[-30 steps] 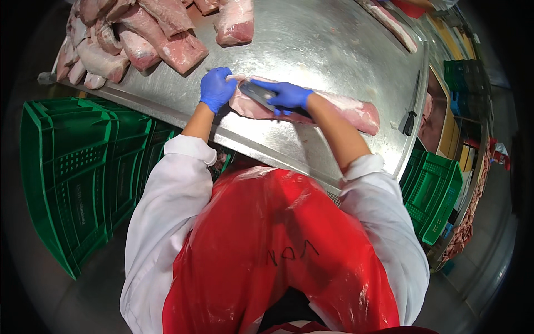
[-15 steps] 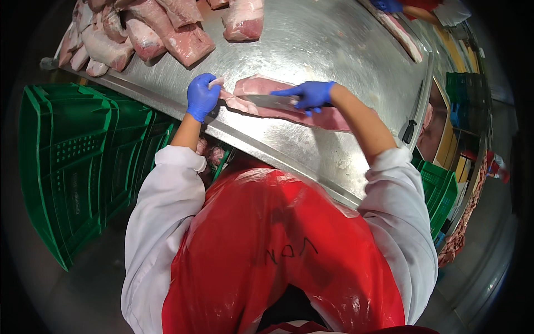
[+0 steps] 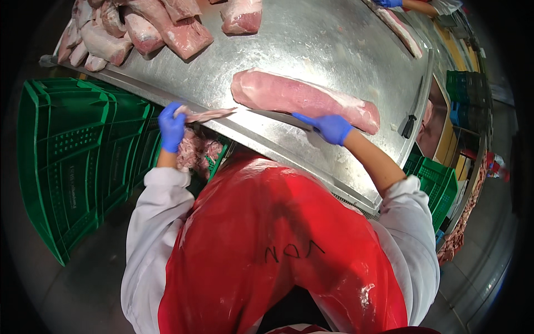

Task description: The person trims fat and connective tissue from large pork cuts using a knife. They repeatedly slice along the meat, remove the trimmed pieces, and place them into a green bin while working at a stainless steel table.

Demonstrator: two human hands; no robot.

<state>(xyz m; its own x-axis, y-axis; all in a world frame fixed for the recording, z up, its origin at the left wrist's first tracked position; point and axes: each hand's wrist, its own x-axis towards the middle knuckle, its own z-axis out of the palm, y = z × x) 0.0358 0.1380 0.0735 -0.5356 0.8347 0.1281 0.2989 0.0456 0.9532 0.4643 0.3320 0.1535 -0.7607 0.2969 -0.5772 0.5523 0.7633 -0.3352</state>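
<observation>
My left hand (image 3: 171, 128), in a blue glove, is closed on one end of a thin strip of meat trimming (image 3: 210, 115). The strip stretches right across the table's near rim, above a crate of trimmings (image 3: 193, 149). A long pink piece of meat (image 3: 303, 100), pale fat along its far side, lies on the metal table. Just on its near side my right hand (image 3: 332, 129), also gloved in blue, is wrapped round a knife, its forefinger stretched along the tool. The knife's blade (image 3: 272, 114) points left, low by the table; the handle is hidden in the glove.
Several meat pieces (image 3: 147, 33) are heaped at the far left of the table (image 3: 311, 44), with a single piece (image 3: 242, 16) beside them. Green crates (image 3: 67, 150) stand at left. A black-handled tool (image 3: 409, 127) lies by the right rim. Another person's gloved hand (image 3: 387, 3) touches a long slab (image 3: 397, 28).
The strip has come away from the large piece; my left hand has carried it left and nearer, over the rim. My right hand has drawn the knife nearer, off the meat.
</observation>
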